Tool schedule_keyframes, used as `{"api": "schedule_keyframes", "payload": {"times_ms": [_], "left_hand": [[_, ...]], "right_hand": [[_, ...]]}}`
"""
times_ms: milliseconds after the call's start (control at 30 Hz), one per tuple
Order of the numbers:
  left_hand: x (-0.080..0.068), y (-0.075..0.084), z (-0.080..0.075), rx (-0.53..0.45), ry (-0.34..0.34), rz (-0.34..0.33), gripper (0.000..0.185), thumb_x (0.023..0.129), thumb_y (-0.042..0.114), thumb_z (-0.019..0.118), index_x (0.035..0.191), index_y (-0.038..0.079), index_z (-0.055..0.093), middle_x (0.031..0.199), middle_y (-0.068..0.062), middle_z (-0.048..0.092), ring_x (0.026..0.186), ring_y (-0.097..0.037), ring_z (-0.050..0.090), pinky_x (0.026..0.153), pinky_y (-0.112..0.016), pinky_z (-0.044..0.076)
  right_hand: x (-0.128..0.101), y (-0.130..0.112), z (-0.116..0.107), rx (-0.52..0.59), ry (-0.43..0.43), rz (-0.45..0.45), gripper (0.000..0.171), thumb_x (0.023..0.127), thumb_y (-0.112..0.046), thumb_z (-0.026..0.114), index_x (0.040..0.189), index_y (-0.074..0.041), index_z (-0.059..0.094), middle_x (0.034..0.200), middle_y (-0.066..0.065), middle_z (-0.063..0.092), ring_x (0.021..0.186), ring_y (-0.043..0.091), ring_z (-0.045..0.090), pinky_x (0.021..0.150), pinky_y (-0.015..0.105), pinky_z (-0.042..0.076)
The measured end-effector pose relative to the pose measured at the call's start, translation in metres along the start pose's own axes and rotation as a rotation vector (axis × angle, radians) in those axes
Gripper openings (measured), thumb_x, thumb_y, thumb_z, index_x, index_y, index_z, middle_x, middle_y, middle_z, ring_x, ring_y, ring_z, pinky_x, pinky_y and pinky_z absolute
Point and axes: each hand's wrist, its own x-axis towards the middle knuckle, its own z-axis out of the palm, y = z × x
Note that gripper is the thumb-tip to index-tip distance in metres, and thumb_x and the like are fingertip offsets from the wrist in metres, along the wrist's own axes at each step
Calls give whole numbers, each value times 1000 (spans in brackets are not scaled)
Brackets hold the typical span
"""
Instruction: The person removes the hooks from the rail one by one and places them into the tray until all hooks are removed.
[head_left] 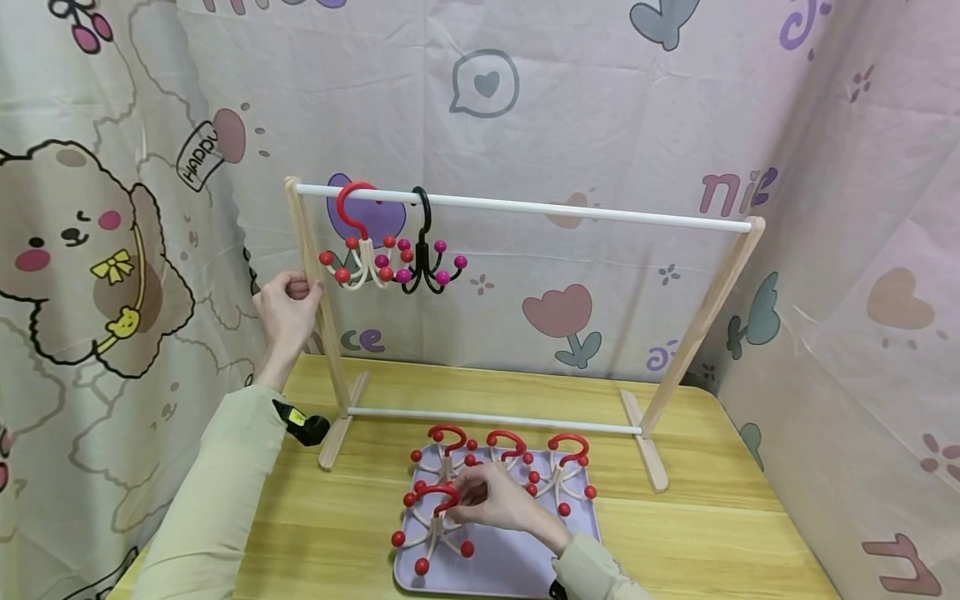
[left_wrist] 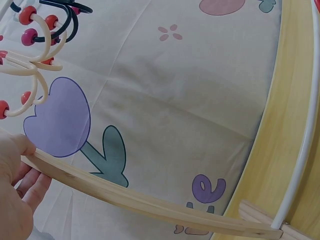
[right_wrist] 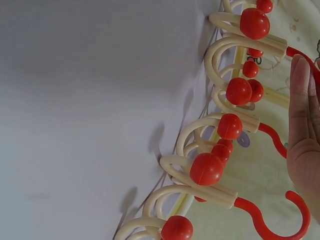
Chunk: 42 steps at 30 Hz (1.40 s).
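Note:
My left hand (head_left: 288, 296) grips the left upright (head_left: 322, 325) of a wooden rack; in the left wrist view the left hand (left_wrist: 25, 167) wraps that upright (left_wrist: 125, 195). On the white rail (head_left: 562, 209) hang a red-hooked cream hanger (head_left: 360, 250) with red balls and a black hanger (head_left: 423, 260) with magenta balls. Several red-hooked hangers lie on a lilac tray (head_left: 517, 571). My right hand (head_left: 480, 493) reaches over the tray, fingertips at the hook of the front-left hanger (head_left: 437, 518). In the right wrist view the right hand (right_wrist: 302, 125) lies with fingers extended beside the red hooks (right_wrist: 265, 225).
The rack stands on a wooden table (head_left: 712, 533), its lower rail (head_left: 495, 419) just behind the tray. Cartoon-printed cloth (head_left: 675, 108) walls in the back and both sides. A black wrist device (head_left: 303, 425) sits by the rack's left foot.

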Motion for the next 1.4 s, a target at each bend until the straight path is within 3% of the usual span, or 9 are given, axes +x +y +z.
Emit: {"api": "schedule_keyframes", "payload": {"times_ms": [400,700,1067,1400], "left_hand": [[-1,1,0,11,-12,-8,24,93,12,66,107,-7,71,96,-24,73,63,15,47,59,-3,39],[0,1,0,13,-17,-13,25,93,12,66,108,-7,71,97,-24,73,63,15,47,59,-3,39],[0,0,0,11,-14,-8,24,93,12,66,108,-6,71,97,-24,73,63,15,48,59,-3,39],[0,0,0,19,-10,-8,24,93,12,65,107,-7,71,97,-24,73,63,16,47,60,-3,38]], "right_hand": [[-1,-1,-2,-3,9,-11,19,86,-18,79,96,-4,73,85,14,75,66,-4,62,63,14,52],[-1,0,-4,28,7,-34,26,88,-19,77,102,3,72,87,17,75,67,-3,64,68,17,56],[0,-11,-12,21,29,-63,19,89,-20,77,102,-8,73,91,15,76,63,-3,63,66,21,58],[2,-24,-21,-19,65,-78,21,89,-20,77,103,-5,73,88,12,75,69,-1,64,68,19,57]]}}
